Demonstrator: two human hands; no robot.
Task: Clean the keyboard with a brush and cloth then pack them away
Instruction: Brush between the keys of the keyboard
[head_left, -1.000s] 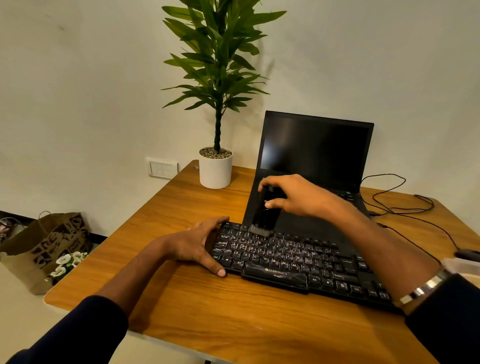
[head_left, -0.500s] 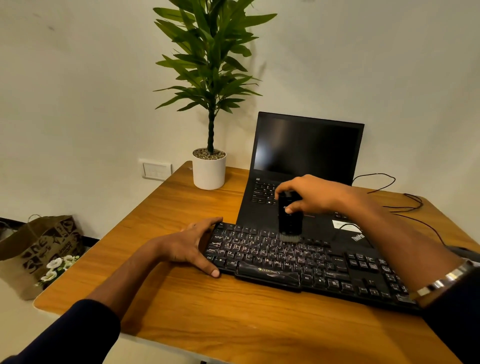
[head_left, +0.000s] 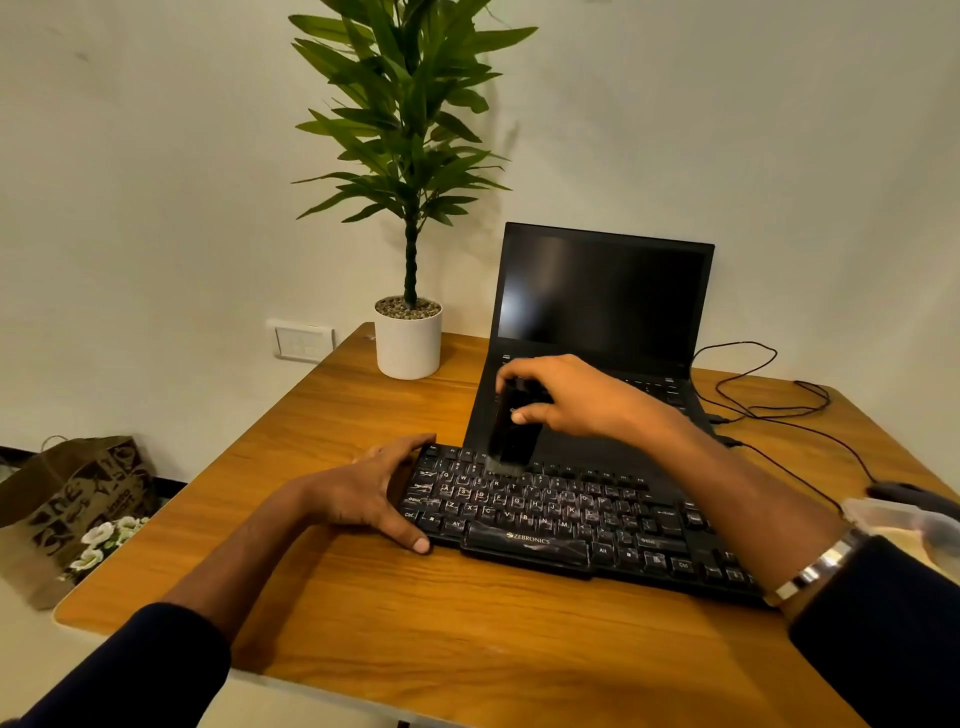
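A black keyboard (head_left: 561, 519) lies on the wooden table (head_left: 467, 634), in front of an open laptop. My right hand (head_left: 566, 400) grips a black brush (head_left: 511, 431) upright, its bristles touching the top key rows near the keyboard's left end. My left hand (head_left: 363, 493) rests at the keyboard's left edge, thumb along the front corner and fingers by the back corner, bracing it. No cloth is clearly in view.
A black laptop (head_left: 602, 296) stands open behind the keyboard. A potted plant (head_left: 408, 343) sits at the back left. Cables (head_left: 769, 405) trail at the right, by a mouse (head_left: 904, 491) and a clear container (head_left: 914, 525). A paper bag (head_left: 67, 504) sits on the floor.
My right hand swept the brush right along the top rows, then back left to the keyboard's left end. My left hand stayed on the left edge.
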